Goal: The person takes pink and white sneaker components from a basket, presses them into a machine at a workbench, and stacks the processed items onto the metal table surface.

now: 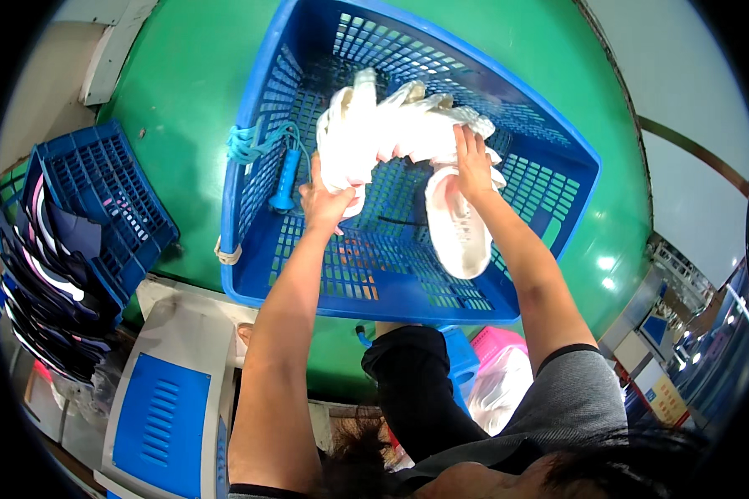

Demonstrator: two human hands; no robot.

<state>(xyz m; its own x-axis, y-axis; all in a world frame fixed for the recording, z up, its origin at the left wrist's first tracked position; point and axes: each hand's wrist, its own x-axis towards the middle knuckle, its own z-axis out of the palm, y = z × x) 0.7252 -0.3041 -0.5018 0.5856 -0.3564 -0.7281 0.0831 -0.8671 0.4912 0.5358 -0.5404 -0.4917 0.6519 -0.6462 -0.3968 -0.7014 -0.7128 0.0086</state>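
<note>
**A:** What sits closest to you?

**B:** At six o'clock, my own dark-trousered knee (416, 374); at seven, a white-and-blue machine housing (175, 399). Past that, at nine, a small blue crate (112, 195) beside a stack of dark shoe uppers (42, 283).

**A:** And your hands?

**B:** Both reach into the big blue basket (258, 133) on the green floor (183, 75). They're apart. My left hand (329, 200) is closed around the near end of a white shoe (345, 141) at eleven. My right hand (473, 162) lies with fingers spread over the bundle of white shoes (429, 125) at one o'clock; whether it truly grips, I can't tell.

**A:** Anything below them?

**B:** One more white shoe (458, 224) lies sole-up on the basket bottom, just under my right wrist. A blue-handled tool (286, 179) hangs on the left wall.

**A:** How would you handle this well?

**B:** I'd judge a firm hold on each end matters, lifting the bundle level so no shoe slips loose onto the mesh.
</note>
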